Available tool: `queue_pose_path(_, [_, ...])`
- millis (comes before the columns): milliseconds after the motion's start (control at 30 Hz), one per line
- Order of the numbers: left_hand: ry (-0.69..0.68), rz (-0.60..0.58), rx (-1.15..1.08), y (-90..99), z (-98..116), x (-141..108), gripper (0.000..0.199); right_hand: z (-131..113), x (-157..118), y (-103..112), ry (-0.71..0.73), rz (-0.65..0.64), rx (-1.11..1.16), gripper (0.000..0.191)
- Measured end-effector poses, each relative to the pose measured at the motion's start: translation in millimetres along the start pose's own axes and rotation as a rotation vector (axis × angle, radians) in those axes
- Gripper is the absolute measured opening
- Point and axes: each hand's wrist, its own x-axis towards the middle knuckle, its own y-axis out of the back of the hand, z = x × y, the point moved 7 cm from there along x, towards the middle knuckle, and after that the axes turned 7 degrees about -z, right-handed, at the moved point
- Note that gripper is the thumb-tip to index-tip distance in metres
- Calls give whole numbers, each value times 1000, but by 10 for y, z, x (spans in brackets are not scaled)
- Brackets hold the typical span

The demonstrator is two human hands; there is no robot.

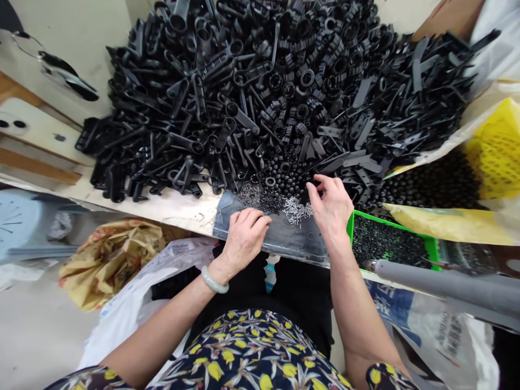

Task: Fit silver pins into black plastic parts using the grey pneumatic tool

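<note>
My left hand [246,233], with a pale bangle [214,279] at the wrist, is over the near edge of a dark cloth mat [284,238]. Its fingers are curled together, and whatever they hold is hidden. My right hand [332,206] is bent in a pinch beside the small round black balls [284,176]; what lies in its fingertips cannot be made out against the dark parts. Small silver pins [296,211] lie on the mat between both hands. Tiny black pieces [254,194] are heaped to their left.
A large pile of black plastic parts [227,97] covers the table's back. At right stand a green tray [352,227] of small black pieces and a yellow bag [495,151]. A grey bar [439,281] juts in below. A phone [40,127] leans at left.
</note>
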Motion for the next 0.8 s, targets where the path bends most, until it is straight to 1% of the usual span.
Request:
queue_pose_path(100, [-33, 39, -26, 12, -63, -10, 17, -74, 102, -75, -29, -2, -151, 28])
queue_pose_path(200, [-98, 77, -62, 3, -22, -64, 24, -122, 163, -176, -31, -21, -246, 23])
queue_pose_path(300, [-116, 83, -116, -47, 74, -104, 35, -107, 194, -209, -26, -21, -232, 20])
queue_pose_path(333, [-110, 82, -131, -69, 106, -108, 34, -100, 191, -193, -15, -16, -204, 20])
queue_pose_path(400, [-83, 99, -154, -102, 154, -103, 25, -116, 141, -120, 48, -3, -85, 19])
queue_pose_path(467, [-53, 138, -167, -118, 176, -95, 16, -159, 7, -20, 139, -16, 124, 20])
queue_pose_path(500, [-43, 157, -170, -123, 181, -91, 13, -180, -91, 18, 173, -49, 244, 21])
queue_pose_path(533, [-39, 169, -171, -129, 183, -89, 12, -200, -205, 38, 196, -102, 361, 22])
queue_pose_path(600, [-37, 169, -170, -148, 182, -88, 11, -236, -465, 13, 207, -252, 533, 21])
queue_pose_path(667, [-31, 152, -163, -168, 173, -91, 12, -277, -720, -63, 218, -391, 611, 21])
queue_pose_path(700, [-28, 141, -160, -177, 167, -93, 12, -288, -823, -109, 216, -439, 625, 22])
queue_pose_path(733, [-24, 133, -159, -183, 162, -95, 13, -289, -900, -153, 203, -465, 630, 23])
queue_pose_path(800, [-21, 127, -161, -187, 156, -99, 14, -281, -977, -218, 162, -469, 619, 26])
